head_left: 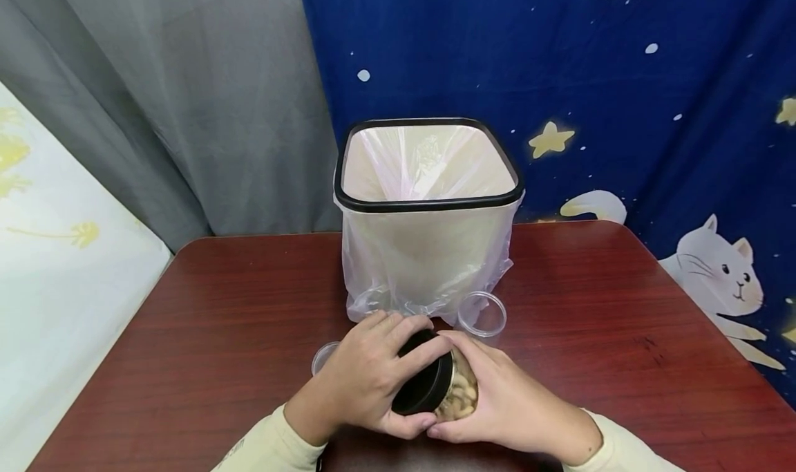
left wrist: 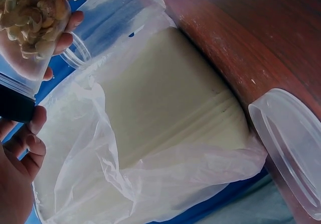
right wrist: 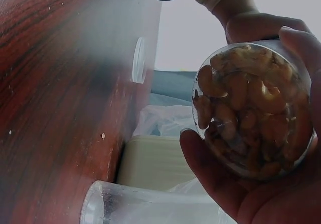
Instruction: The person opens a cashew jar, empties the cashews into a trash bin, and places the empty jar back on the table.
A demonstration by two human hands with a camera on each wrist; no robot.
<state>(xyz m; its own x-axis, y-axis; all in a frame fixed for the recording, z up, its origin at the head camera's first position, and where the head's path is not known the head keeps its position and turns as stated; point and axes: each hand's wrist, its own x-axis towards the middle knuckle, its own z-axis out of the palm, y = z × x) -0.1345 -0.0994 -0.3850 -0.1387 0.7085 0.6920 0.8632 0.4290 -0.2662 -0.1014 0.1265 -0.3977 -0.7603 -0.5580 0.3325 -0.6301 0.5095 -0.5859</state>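
A clear plastic jar (head_left: pixel 462 392) of cashews, topped with a black lid (head_left: pixel 418 390), is tilted in both hands near the front of the table. My left hand (head_left: pixel 372 370) grips the lid, fingers over its far side and thumb at the near edge. Around the clear body curls my right hand (head_left: pixel 506 397). Through the jar's base (right wrist: pixel 251 111) the cashews show in the right wrist view, and in the left wrist view the black lid (left wrist: pixel 15 103) points down toward the left fingers.
Behind the hands stands a cream bin (head_left: pixel 429 251) with a black rim and a pinkish plastic liner. At its front right is a tall clear jar (left wrist: pixel 118 15). A clear round container (left wrist: pixel 288 143) sits to the left, partly behind my left hand in the head view.
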